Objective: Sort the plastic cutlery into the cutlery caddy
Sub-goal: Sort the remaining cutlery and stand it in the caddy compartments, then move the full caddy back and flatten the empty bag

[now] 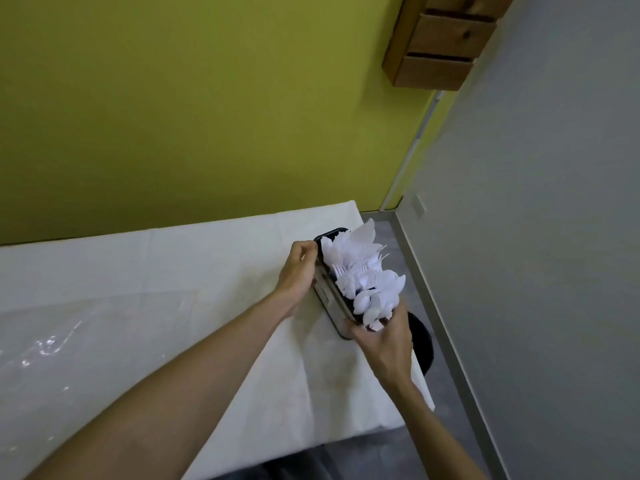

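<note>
Two sides of the cutlery caddy [328,295] are gripped: its left wall by the left hand [297,271], its near end by the right hand [385,341]. Plastic cutlery [363,271] is packed inside, tabletop [173,271] beneath.

Seen from head height through one wide-angle lens — facing forward and down across the tabletop [156,271] toward the green wall [207,98], frame tilted, cutlery caddy [327,292] close below near centre.
</note>
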Demonstrator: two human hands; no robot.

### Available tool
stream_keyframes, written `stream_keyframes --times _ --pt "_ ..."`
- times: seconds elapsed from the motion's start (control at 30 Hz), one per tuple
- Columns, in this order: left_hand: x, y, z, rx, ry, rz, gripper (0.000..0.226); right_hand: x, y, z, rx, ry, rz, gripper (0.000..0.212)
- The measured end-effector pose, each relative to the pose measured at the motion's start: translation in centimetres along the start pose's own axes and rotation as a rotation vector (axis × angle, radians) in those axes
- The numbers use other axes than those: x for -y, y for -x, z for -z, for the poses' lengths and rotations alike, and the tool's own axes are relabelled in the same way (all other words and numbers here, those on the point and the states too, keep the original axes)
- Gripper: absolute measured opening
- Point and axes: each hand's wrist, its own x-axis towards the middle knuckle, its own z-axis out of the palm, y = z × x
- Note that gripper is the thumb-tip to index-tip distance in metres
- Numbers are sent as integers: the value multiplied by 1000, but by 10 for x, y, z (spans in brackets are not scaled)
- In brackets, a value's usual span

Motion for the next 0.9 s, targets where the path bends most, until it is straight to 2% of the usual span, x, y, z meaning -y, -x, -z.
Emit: stream_keyframes --times 0.07,0.13,0.2,0.3,0.47,0.73,0.9 --pt "-2 -1 24 -136 63 -16 25 17 -14 -4 150 -45 65 65" --pt "-3 -4 52 -255 127 -36 32 36 -31 -14 301 -64 129 73" --pt "-5 -5 87 -357 193 -55 29 55 -50 -37 433 -60 179 81" --pt "-7 -8 125 -475 294 -96 24 80 -74 -75 541 -6 231 87" --pt "-8 -23 166 -589 320 -64 20 107 -100 -135 536 46 209 92" --pt "-7 -41 185 -555 284 48 11 109 -113 -165 494 73 134 90" --pt "-1 -41 188 -541 228 15 12 107 -111 -171 481 70 103 83"
